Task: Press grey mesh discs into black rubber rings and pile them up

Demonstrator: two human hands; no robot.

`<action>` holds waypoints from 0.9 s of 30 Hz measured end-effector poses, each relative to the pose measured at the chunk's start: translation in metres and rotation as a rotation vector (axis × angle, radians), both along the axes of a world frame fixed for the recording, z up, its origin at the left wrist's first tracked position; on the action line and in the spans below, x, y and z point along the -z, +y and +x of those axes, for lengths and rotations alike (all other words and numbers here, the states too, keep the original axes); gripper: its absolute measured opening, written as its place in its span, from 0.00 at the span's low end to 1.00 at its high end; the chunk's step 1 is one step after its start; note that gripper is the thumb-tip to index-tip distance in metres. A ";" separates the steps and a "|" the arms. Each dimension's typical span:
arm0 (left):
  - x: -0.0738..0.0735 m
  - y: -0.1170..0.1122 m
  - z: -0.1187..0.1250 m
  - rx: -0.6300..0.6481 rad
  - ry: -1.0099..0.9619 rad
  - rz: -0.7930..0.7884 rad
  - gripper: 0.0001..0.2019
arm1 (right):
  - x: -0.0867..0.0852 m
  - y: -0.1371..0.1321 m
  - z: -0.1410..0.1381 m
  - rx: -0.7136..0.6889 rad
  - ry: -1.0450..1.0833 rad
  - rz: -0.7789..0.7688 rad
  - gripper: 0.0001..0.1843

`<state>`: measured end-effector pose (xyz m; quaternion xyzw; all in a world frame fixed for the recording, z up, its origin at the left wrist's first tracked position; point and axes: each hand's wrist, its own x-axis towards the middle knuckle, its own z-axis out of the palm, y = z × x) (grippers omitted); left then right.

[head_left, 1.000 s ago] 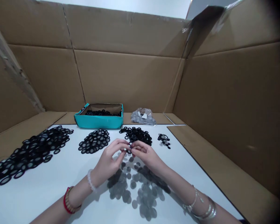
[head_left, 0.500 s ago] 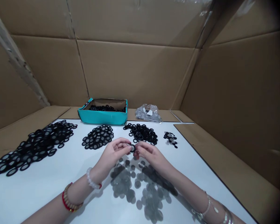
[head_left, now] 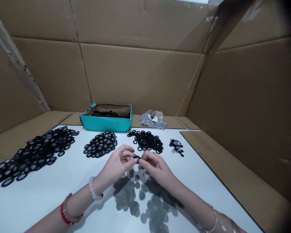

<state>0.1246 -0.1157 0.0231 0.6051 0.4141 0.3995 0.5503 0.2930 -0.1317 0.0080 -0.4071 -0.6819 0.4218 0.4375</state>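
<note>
My left hand (head_left: pixel 117 164) and my right hand (head_left: pixel 155 167) meet above the white table, and a small black rubber ring (head_left: pixel 136 157) is pinched between their fingertips. The fingers partly hide the ring. Just below my hands lies a loose scatter of grey metal mesh discs (head_left: pixel 138 194). Beyond my fingertips is a heap of black rings (head_left: pixel 145 141), and a pile of black rings with grey centres (head_left: pixel 100 144) lies beyond my left hand.
A larger pile of grey-centred rings (head_left: pixel 34 157) spreads at the left and a small mixed heap (head_left: pixel 176 147) sits at the right. A teal box of rings (head_left: pixel 106 123) and a clear plastic bag (head_left: pixel 154 119) stand behind the table. Cardboard walls (head_left: pixel 140 77) surround everything.
My view has shifted slightly. My hands stay together around the black ring, with only small changes in the fingers' position.
</note>
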 end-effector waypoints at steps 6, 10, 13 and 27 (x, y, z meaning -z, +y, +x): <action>0.008 0.003 -0.001 0.014 0.019 0.011 0.13 | 0.011 0.005 -0.002 0.005 -0.066 0.039 0.15; 0.008 0.005 -0.004 -0.025 -0.011 0.032 0.14 | 0.010 0.003 -0.003 0.022 -0.084 0.045 0.14; 0.006 0.003 -0.003 0.047 0.007 0.011 0.12 | 0.008 0.001 -0.002 0.026 -0.115 0.058 0.15; -0.016 0.085 -0.092 -0.360 0.857 0.582 0.07 | -0.002 0.002 0.006 -0.092 -0.613 0.140 0.06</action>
